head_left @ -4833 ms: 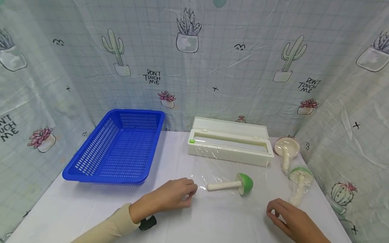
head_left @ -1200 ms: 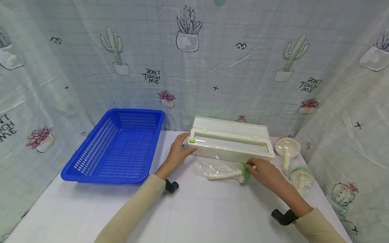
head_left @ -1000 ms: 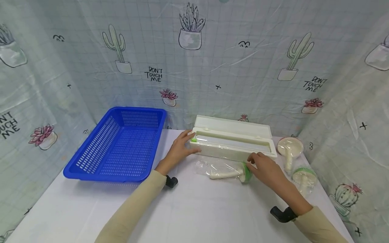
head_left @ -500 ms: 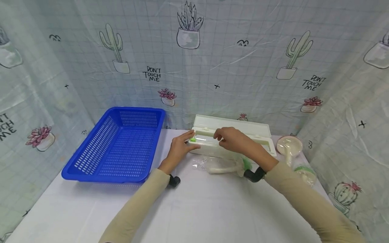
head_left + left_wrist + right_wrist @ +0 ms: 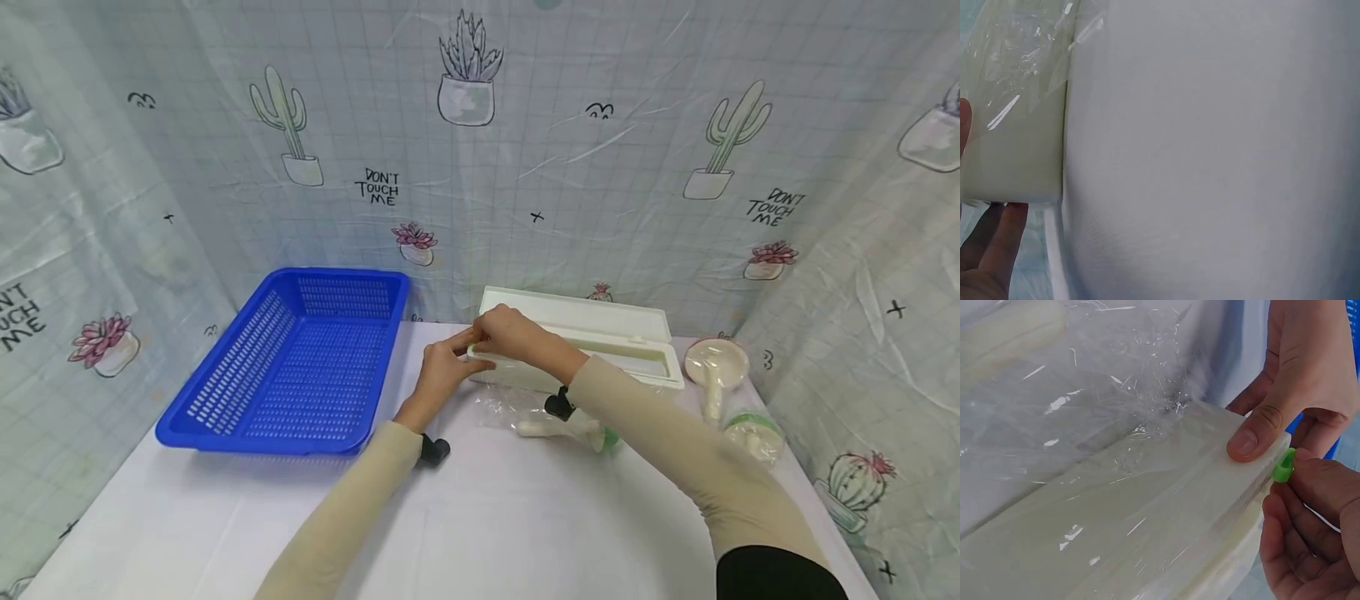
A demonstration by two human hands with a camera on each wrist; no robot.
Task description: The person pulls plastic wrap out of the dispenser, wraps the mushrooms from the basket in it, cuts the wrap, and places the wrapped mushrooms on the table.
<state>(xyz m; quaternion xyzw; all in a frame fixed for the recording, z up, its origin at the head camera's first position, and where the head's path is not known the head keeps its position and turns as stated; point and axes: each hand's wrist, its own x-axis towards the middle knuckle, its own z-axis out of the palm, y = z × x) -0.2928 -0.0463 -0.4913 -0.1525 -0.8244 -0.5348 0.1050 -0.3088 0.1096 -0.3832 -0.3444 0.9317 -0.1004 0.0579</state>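
Observation:
My left hand (image 5: 435,379) grips the left end of a cream cling film dispenser (image 5: 585,361), thumb on its front and fingers at the end. In the right wrist view, my right hand (image 5: 1319,534) pinches the small green slide cutter (image 5: 1283,469) at the same end, close to the left thumb. Clear cling film (image 5: 1116,394) runs from the dispenser's edge over the front wall. Just before the dispenser, a mushroom-shaped piece (image 5: 534,429) with a white stem and green cap lies in the film, partly hidden by my right forearm. The dispenser's lid (image 5: 622,315) stands raised.
A blue plastic basket (image 5: 318,379) stands at the left. Two more film-wrapped mushroom-shaped pieces lie at the right: one with a pale cap (image 5: 717,362), one with a green cap (image 5: 756,433). A printed curtain (image 5: 525,183) bounds the white table (image 5: 480,517) behind and at both sides.
Film has been folded over the green-capped piece since the oldest frame. My left hand moved onto the dispenser. My right hand left the piece's cap and crossed leftward to the cutter.

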